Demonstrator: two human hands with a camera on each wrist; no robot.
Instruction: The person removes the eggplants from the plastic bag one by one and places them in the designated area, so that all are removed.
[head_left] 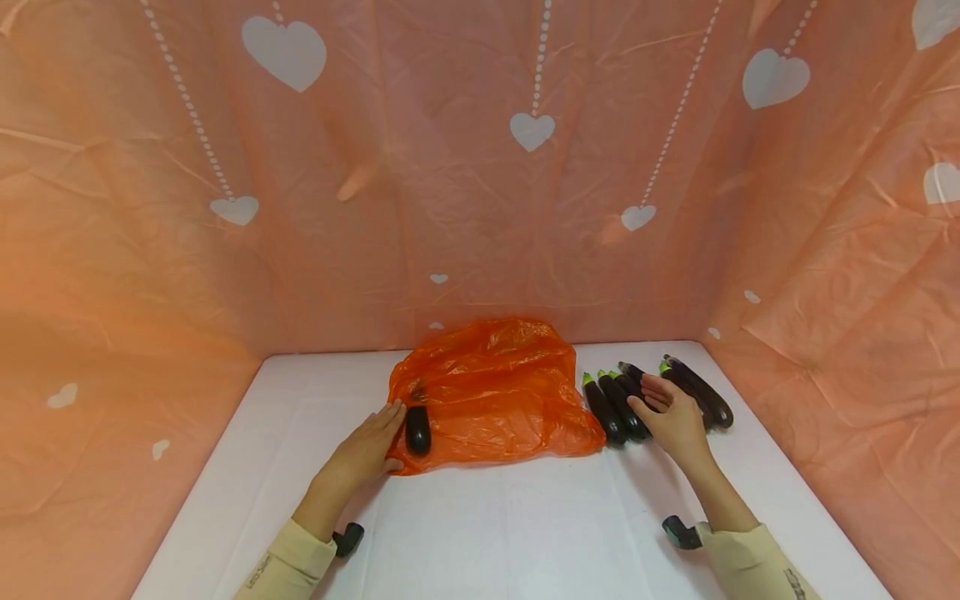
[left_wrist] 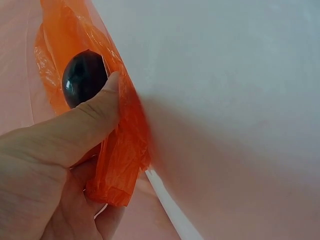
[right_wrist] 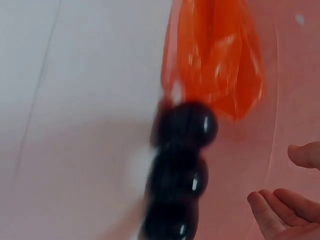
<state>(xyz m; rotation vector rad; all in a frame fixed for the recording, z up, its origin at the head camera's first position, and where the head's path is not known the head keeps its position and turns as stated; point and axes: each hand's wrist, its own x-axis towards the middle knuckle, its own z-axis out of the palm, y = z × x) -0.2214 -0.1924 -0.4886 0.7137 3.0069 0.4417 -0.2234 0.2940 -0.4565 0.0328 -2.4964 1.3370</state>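
Note:
An orange plastic bag lies spread on the table, its left edge between the thumb and fingers of my left hand. One dark eggplant lies at that edge; its rounded end shows bare, while its stem end looks orange-tinted under the film. In the left wrist view, the same eggplant sits just past my thumb. My right hand is over a row of eggplants to the right of the bag, fingers extended and apart. The right wrist view shows that hand holding nothing.
More eggplants lie at the row's right end, partly behind my right hand. White cloth covers the table. Orange sheeting with white hearts walls the back and both sides. A dark wrist device sits beneath each sleeve.

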